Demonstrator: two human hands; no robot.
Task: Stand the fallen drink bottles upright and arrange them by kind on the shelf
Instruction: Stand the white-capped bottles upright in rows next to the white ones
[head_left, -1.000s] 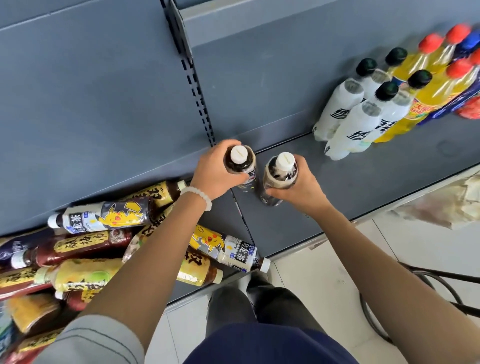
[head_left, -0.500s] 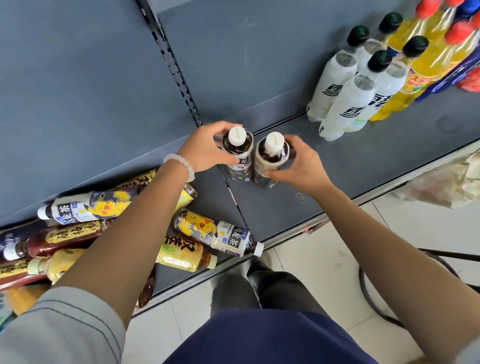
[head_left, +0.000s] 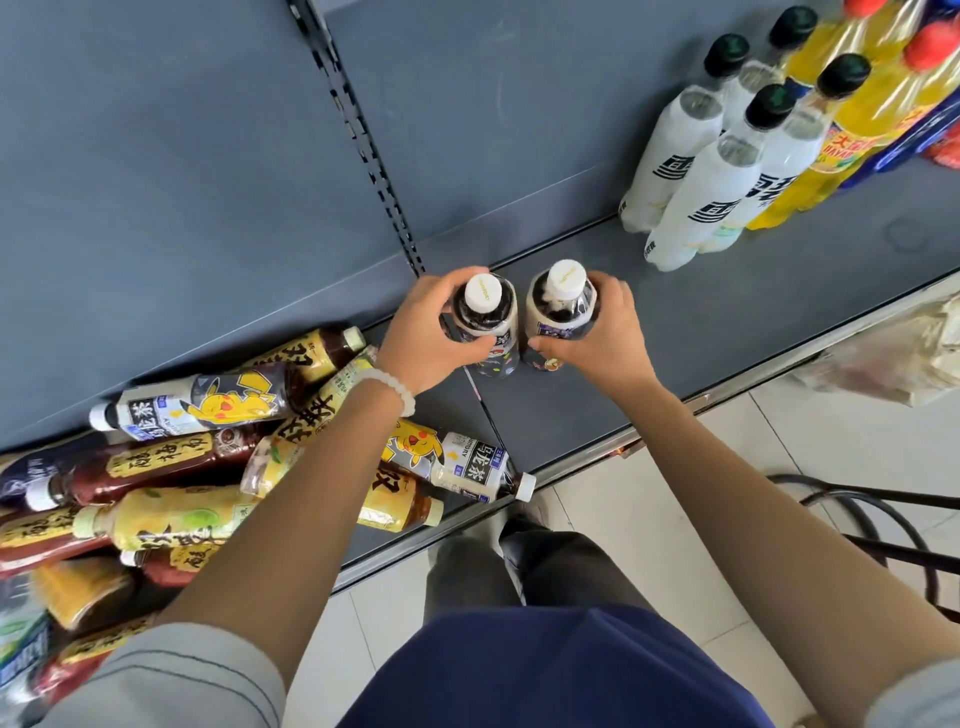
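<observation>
The left hand is curled round the shoulder of one white-capped dark tea bottle, and the right hand wraps the shoulder of a second, matching tea bottle. Both bottles stand upright on the grey shelf, long axes vertical, caps pointing up toward the camera, their sides touching or all but touching. They stand just right of the slotted upright post where it meets the shelf, close to the back panel.

Against the frame half a second earlier, the pair sits nearer the back panel and straighter, and the thumbs have closed lower on the labels; the grips themselves have not let go.

Left of the post lies the heap of fallen bottles, long axes flat on the shelf and pointing many ways; one Pikachu-label tea bottle lies near the front edge with its cap toward the right. Well right of the post stand the white black-capped bottles, upright in a cluster, with the yellow red-capped bottles just beyond them.
</observation>
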